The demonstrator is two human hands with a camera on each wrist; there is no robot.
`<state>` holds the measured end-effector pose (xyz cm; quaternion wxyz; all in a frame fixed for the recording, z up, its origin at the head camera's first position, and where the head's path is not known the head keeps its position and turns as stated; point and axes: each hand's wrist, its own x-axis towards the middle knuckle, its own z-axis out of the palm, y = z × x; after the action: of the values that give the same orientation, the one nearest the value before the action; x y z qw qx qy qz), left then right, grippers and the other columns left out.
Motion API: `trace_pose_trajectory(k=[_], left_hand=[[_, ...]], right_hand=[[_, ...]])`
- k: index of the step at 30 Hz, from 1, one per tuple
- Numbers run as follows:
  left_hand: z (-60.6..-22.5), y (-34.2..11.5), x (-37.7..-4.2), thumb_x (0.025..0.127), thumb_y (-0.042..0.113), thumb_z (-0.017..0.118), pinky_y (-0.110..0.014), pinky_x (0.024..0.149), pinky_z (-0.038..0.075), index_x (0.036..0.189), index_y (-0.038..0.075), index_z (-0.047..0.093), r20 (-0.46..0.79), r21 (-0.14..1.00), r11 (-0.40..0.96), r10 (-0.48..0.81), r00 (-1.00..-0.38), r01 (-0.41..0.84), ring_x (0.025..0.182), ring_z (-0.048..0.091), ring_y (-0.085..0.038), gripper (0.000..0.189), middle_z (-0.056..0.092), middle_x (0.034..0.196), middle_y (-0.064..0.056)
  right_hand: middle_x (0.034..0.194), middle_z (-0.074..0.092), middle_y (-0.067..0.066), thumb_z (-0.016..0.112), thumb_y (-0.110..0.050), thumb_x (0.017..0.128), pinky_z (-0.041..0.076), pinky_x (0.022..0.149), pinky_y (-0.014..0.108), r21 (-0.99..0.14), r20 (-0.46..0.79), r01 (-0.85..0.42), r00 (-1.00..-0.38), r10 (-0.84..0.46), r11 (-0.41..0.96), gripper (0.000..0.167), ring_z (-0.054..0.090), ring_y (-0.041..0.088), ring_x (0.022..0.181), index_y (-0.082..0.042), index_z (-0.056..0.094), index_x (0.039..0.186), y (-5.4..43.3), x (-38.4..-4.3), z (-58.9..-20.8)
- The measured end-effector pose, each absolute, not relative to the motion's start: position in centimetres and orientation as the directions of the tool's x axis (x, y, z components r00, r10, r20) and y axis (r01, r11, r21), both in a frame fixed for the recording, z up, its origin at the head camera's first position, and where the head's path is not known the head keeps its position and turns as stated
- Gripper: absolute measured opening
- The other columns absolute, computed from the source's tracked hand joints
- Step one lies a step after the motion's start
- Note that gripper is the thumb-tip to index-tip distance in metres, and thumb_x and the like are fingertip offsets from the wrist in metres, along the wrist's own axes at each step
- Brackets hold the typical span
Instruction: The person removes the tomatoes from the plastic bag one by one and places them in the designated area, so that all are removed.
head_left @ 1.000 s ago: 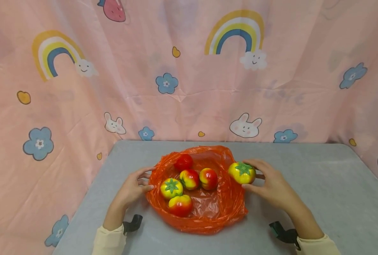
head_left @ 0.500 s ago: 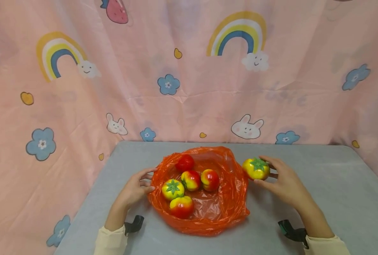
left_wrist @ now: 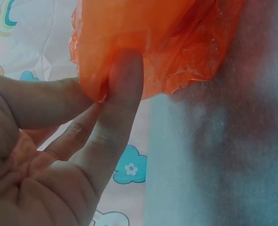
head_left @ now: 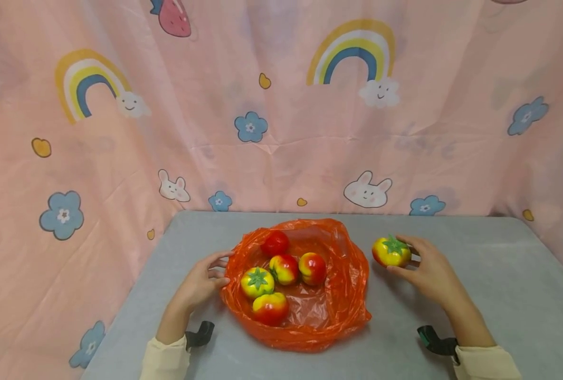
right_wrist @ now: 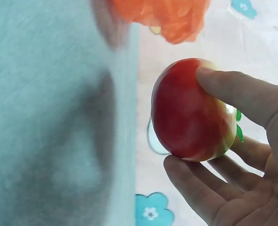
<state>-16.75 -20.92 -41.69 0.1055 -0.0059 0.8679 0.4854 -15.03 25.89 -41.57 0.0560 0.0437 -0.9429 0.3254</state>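
Right grip (head_left: 433,272) held a green-topped, red-and-yellow fruit (head_left: 389,253) between thumb and fingers, apparently clear of the table (head_left: 509,274). Orange plastic bag (head_left: 305,339) lay just left of that grip, mouth open, five more fruits (head_left: 284,270) inside. Left grip (head_left: 198,282) pinched the bag's edge nearest it — plastic between thumb and finger. Step in hand, as judged: carrying one fruit beside the steadied bag. Next move seemed to call for a secure hold — and a motionless bag rim.

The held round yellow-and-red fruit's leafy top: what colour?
Green leafy top, clearest in the head view.
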Motion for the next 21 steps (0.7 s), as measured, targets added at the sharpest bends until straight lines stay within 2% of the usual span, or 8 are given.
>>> trace_pose_trajectory(k=[9,15,21], left_hand=[[-41.9,-21.0,-16.9,0.087,-0.009,0.065,-0.038,0.087,0.06,0.138,0.022,0.057,-0.179,0.842,0.53,0.101,-0.979,-0.1,0.091,0.067,-0.017,0.06,0.063,0.124,-0.01],[-41.8,-20.9,-16.9,0.086,-0.011,0.064,-0.036,0.084,0.061,0.139,0.022,0.055,-0.154,0.83,0.55,0.074,-0.985,-0.089,0.09,0.066,-0.018,0.063,0.063,0.122,-0.011],[-41.5,-20.9,-16.7,0.087,-0.009,0.065,-0.039,0.087,0.06,0.138,0.023,0.056,-0.169,0.83,0.548,0.066,-0.983,-0.106,0.091,0.067,-0.018,0.062,0.064,0.123,-0.011]], right_hand=[[0.142,0.043,0.033,0.081,-0.027,0.082,0.044,0.099,0.067,-0.596,0.067,-0.071,-0.997,-0.039,0.8,0.076,0.046,0.05,0.123,0.001,0.046,0.143,26.5,-15.5,-43.6],[0.143,0.042,0.033,0.081,-0.029,0.083,0.046,0.098,0.066,-0.609,0.037,-0.047,-0.999,-0.031,0.792,0.077,0.049,0.053,0.123,0.0,0.044,0.144,26.7,-15.7,-44.1],[0.145,0.039,0.034,0.08,-0.031,0.083,0.047,0.097,0.064,-0.617,0.008,-0.026,-1.0,-0.026,0.786,0.081,0.049,0.055,0.124,0.0,0.04,0.146,26.7,-15.9,-44.2]])
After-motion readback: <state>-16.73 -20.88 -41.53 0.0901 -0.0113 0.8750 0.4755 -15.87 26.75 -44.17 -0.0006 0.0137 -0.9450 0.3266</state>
